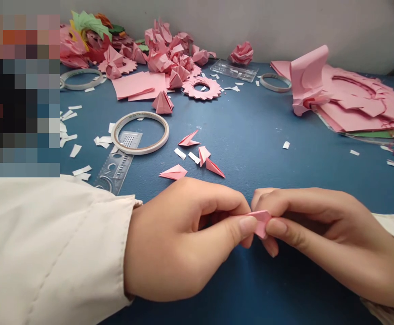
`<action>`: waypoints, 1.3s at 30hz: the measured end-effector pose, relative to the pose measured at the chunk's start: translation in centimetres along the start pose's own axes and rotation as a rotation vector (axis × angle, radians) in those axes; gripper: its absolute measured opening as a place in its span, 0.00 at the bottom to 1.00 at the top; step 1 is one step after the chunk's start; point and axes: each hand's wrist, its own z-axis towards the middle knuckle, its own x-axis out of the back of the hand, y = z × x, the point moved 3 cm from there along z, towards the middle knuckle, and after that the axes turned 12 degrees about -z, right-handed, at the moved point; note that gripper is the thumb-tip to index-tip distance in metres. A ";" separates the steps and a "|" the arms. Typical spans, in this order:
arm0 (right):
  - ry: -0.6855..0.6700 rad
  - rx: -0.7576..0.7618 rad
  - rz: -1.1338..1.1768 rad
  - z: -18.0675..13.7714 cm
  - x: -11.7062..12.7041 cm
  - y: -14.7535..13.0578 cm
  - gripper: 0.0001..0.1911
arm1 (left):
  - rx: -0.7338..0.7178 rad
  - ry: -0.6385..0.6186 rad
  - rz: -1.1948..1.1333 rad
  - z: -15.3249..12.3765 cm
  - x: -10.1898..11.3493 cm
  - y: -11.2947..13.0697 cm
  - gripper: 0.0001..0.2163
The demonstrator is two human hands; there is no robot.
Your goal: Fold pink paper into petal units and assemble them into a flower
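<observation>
A small folded piece of pink paper (262,222) is pinched between my two hands, just above the blue table. My left hand (197,234) grips its left end between thumb and forefinger. On its right edge, the thumb and fingers of my right hand (319,230) are closed too. Most of the folded paper shows between the thumbs, while its left end is hidden by my fingers. Beyond my left hand lie several small pointed folded paper pieces (175,172), pink with paler faces.
A roll of double-sided tape (166,137) lies over a clear plastic ruler (117,169). White paper scraps (76,150) are scattered about. Crumpled pink paper flowers (163,58) and a pink paper ring (213,92) sit at the back. Cut pink sheets (349,117) are piled at right.
</observation>
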 end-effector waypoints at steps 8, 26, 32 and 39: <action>-0.016 0.009 -0.018 -0.4 -0.1 0.2 0.35 | 0.019 -0.025 0.062 -0.1 0.1 0.1 0.13; 0.051 -0.043 -0.009 -0.1 -0.2 -0.3 0.40 | 0.118 0.027 -0.251 0.0 -0.6 -0.2 0.12; 0.230 -0.030 0.039 0.6 -0.3 -1.7 0.46 | 0.132 0.044 -0.249 -0.1 -0.3 -0.2 0.07; 0.277 -0.016 0.034 1.1 -0.2 -2.3 0.47 | 0.132 0.102 -0.184 0.4 -0.7 0.4 0.11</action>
